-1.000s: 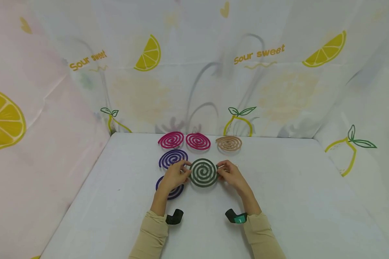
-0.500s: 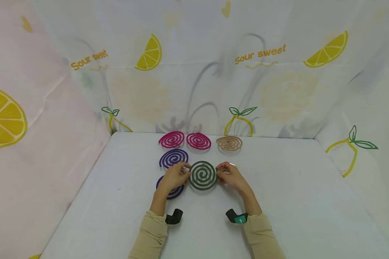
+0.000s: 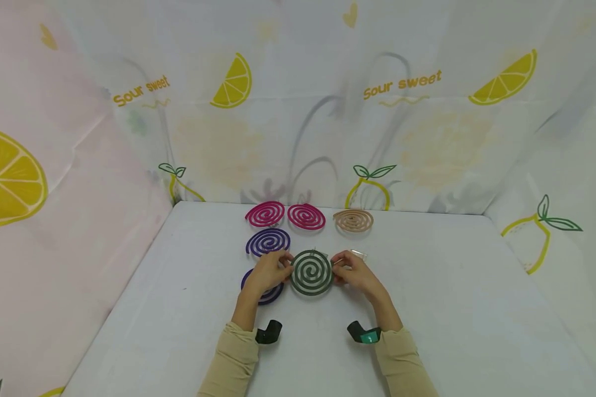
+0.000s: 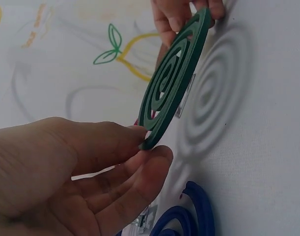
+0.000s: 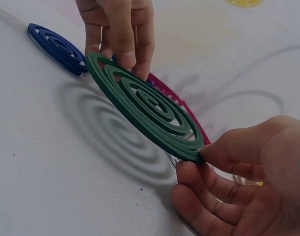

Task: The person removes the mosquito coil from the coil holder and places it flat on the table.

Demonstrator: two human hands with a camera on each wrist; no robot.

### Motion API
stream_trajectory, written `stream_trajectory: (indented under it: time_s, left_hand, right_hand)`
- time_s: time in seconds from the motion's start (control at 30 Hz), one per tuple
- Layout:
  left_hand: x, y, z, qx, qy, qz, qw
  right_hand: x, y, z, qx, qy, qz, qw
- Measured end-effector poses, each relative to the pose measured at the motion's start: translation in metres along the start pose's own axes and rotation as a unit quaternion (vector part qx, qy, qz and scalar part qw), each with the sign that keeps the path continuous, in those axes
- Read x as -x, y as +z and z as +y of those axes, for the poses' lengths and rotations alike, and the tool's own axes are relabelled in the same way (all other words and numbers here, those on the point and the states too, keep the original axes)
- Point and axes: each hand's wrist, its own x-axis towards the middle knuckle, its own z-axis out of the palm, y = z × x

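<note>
A green mosquito coil [image 3: 311, 272] hangs tilted just above the white table, its spiral shadow showing beneath it in both wrist views. At its left edge my left hand [image 3: 268, 272] pinches it between thumb and fingers. My right hand [image 3: 356, 274] pinches the opposite edge in the same way. Partly hidden under my left forearm lies a purple-blue coil [image 3: 272, 299], and a second purple-blue coil [image 3: 268, 241] sits just beyond that hand. Past my right hand a small clear holder [image 3: 358, 255] shows in part.
Two pink coils [image 3: 306, 216] and a tan coil [image 3: 354, 220] stand along the back of the white table [image 3: 452, 309]. Behind them hangs a lemon-printed cloth [image 3: 303, 138]. Each wrist carries a black camera mount [image 3: 269, 332].
Both hands have kept their pinch on the green mosquito coil. The coil has come slightly nearer to me, and more of the clear holder beyond my right hand shows.
</note>
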Motion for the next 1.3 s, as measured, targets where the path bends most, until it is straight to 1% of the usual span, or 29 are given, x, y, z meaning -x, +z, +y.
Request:
stream_trajectory:
  time_s: [0.17,0.33,0.53,0.67,0.77,0.8,0.9,1.07,1.2,1.3]
  left_hand:
    - [0.003,0.000,0.001,-0.014,0.008,-0.003,0.9999]
    - [0.004,0.000,0.001,-0.021,0.004,0.002,0.9998]
    - [0.007,0.000,0.005,-0.017,-0.001,0.006,0.9998]
    - [0.007,0.000,0.006,-0.025,-0.004,0.009,0.9996]
    - [0.007,0.001,0.006,-0.035,-0.004,0.009,0.9993]
    - [0.007,0.001,0.006,-0.037,-0.005,0.009,0.9993]
    - [0.007,0.002,0.006,-0.047,-0.003,0.005,0.9989]
    - [0.007,0.003,0.005,-0.068,0.011,0.006,0.9976]
    - [0.007,0.004,0.005,-0.091,0.022,0.011,0.9956]
    - [0.008,0.004,0.007,-0.104,0.024,0.014,0.9942]
  right_hand:
    - [0.002,0.000,0.000,-0.001,-0.005,-0.013,0.9999]
    - [0.003,0.000,-0.002,0.004,-0.010,-0.027,0.9996]
    - [0.004,-0.001,-0.004,0.033,-0.027,-0.041,0.9982]
    - [0.005,-0.001,-0.003,0.047,-0.036,-0.050,0.9969]
    - [0.006,0.000,-0.005,0.062,-0.037,-0.050,0.9962]
    - [0.008,0.001,-0.009,0.068,-0.036,-0.049,0.9959]
    - [0.008,0.003,-0.010,0.093,-0.038,-0.044,0.9940]
    - [0.004,0.005,-0.003,0.128,-0.060,-0.036,0.9894]
    - [0.006,0.007,-0.006,0.155,-0.061,-0.023,0.9857]
    - [0.008,0.009,-0.008,0.175,-0.064,-0.017,0.9824]
